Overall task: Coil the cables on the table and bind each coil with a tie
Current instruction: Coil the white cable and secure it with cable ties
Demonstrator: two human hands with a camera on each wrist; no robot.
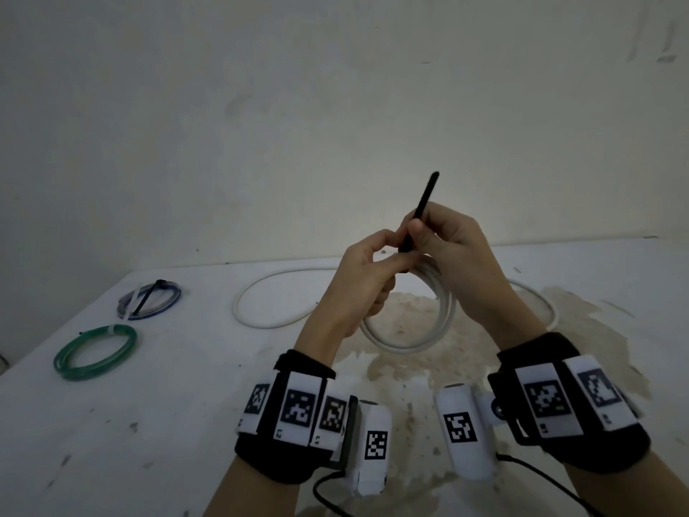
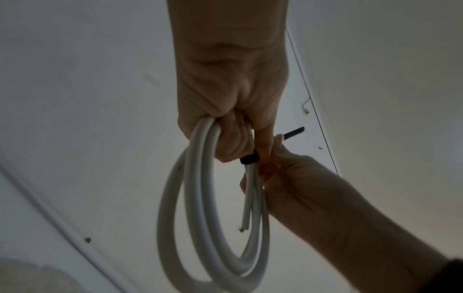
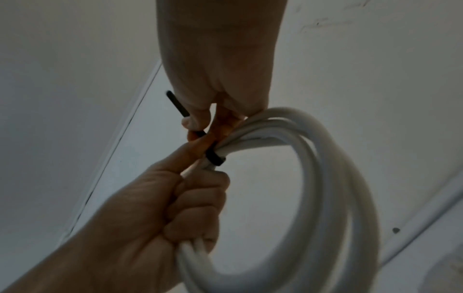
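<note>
In the head view, a white cable coil is held up above the table by the left hand, whose fingers are curled round the gathered turns, presumably so that the loops cannot spring apart while they are bound. The free tail of a black tie is pinched by the right hand and is drawn up and away, a grip that suits tightening. 2 finished coils lie well apart on the left of the table: a green coil with a pale tie and a blue coil crossed by a black tie. A loose white cable is spread in an open loop behind the hands, so 1 cable is judged to remain. The tabletop is matt white, scuffed, with a brownish stain near the middle.

In the left wrist view, the coil is seen hanging from the closed left hand as several smooth, round, fairly stiff turns, with 1 cut end dangling inside the loop. The tie is wrapped as a narrow black band just below the fingers.

In the right wrist view, the flat, thin tail of the tie is gripped between thumb and finger of the right hand, while the band is already closed round the bundle beside the left hand.
</note>
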